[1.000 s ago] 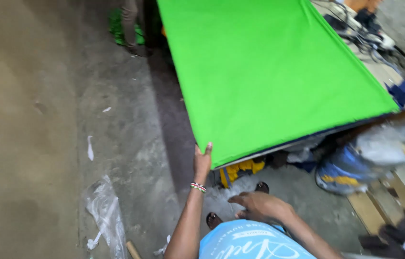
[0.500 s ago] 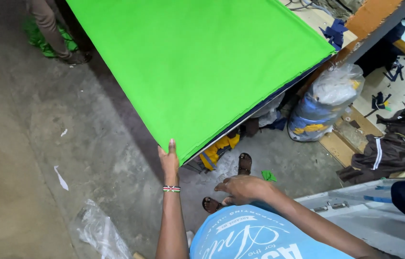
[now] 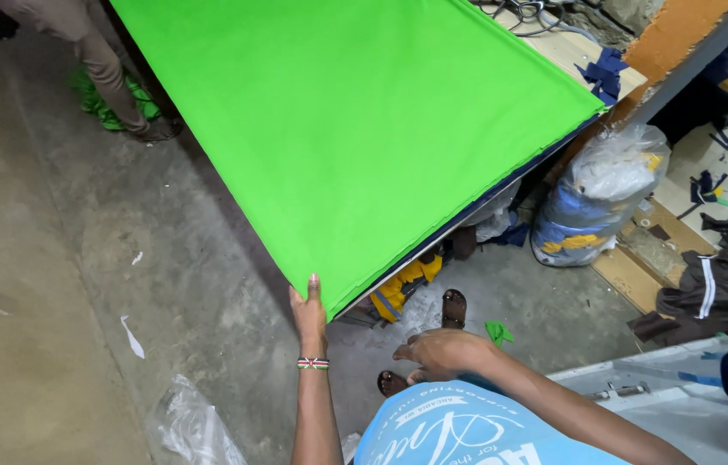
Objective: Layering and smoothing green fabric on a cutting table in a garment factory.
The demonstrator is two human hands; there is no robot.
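Observation:
A large sheet of bright green fabric [image 3: 364, 129] lies spread flat over a table, reaching its near corner. My left hand [image 3: 308, 312], with a beaded bracelet on the wrist, is pressed flat against that near corner of the fabric, fingers pointing up. Held low in front of my light blue shirt, my right hand [image 3: 441, 353] grips nothing; its fingers are loosely curled. My sandalled feet [image 3: 453, 306] show below on the concrete floor.
Another person's legs [image 3: 105, 69] stand at the table's far left side. A stuffed plastic sack [image 3: 601, 194] and yellow-blue bundles [image 3: 403, 288] sit under the table. Dark clothes [image 3: 717, 284] lie at right. A clear plastic bag [image 3: 192, 426] and paper scraps lie on the floor.
The view has shifted right and drawn nearer the table corner. My left hand stays on the fabric's corner; my right hand remains near my chest.

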